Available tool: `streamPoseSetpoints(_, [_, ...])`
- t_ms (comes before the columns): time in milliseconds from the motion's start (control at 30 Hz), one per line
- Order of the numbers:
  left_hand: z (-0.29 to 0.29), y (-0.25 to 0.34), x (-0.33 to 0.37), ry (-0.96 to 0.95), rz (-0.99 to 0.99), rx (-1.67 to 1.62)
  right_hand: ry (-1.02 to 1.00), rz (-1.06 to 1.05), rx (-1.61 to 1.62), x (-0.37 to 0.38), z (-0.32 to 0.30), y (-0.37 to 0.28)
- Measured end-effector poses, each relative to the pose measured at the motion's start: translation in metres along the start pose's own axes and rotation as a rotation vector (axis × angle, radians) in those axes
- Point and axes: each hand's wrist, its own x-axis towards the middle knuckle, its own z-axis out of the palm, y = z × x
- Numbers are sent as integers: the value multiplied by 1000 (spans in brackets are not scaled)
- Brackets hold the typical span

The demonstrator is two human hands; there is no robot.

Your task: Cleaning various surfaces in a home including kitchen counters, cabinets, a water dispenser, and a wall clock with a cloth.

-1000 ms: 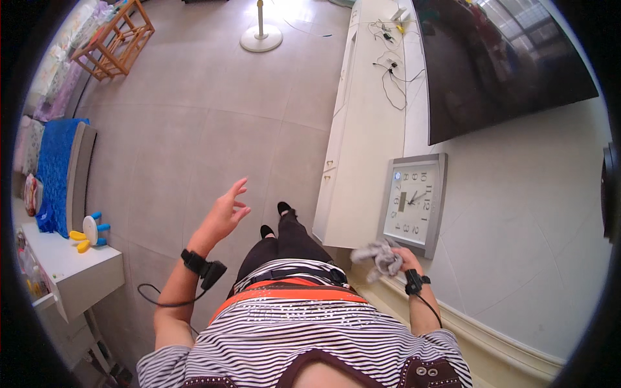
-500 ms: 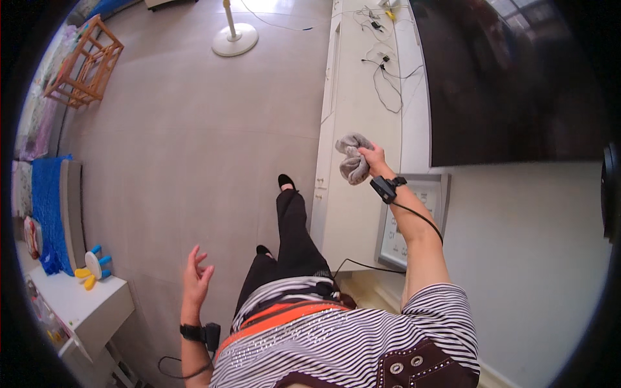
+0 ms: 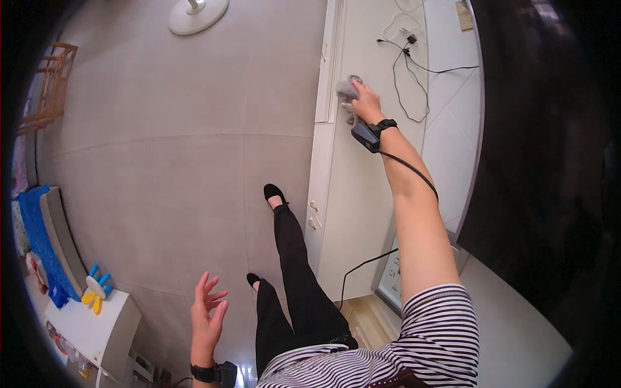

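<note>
My right hand (image 3: 366,102) is closed on a crumpled grey cloth (image 3: 349,89), out at arm's length over the long white cabinet (image 3: 362,194). The cloth appears to rest on the cabinet top, close to its left edge; part of it is hidden under my fingers. My left hand (image 3: 208,317) hangs over the floor at the lower left, with fingers spread and nothing in it. Each wrist wears a black strap with a small box.
Black cables (image 3: 407,55) lie loosely on the cabinet beyond my right hand. A large dark screen (image 3: 543,181) stands along the right. At the far left are a wooden rack (image 3: 55,87) and a white side cabinet (image 3: 84,323); a round white stand base (image 3: 197,16) is on the floor ahead.
My right hand has reached farther forward and down with the cloth, from above the cabinet to its top. My body has leaned forward, and the left hand stays spread.
</note>
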Motion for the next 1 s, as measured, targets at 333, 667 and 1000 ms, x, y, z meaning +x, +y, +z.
streamPoseSetpoints(333, [-1,-11,1,62,-66,-25,123,-25,-176,-126,154,-58])
streamPoseSetpoints(667, [-22,-56,-109,99,240,-125,-644,-70,198,-330,195,9])
streamPoseSetpoints(1000, [-79,-253,-406,609,284,-191,-1484,274,1542,-537,139,-356])
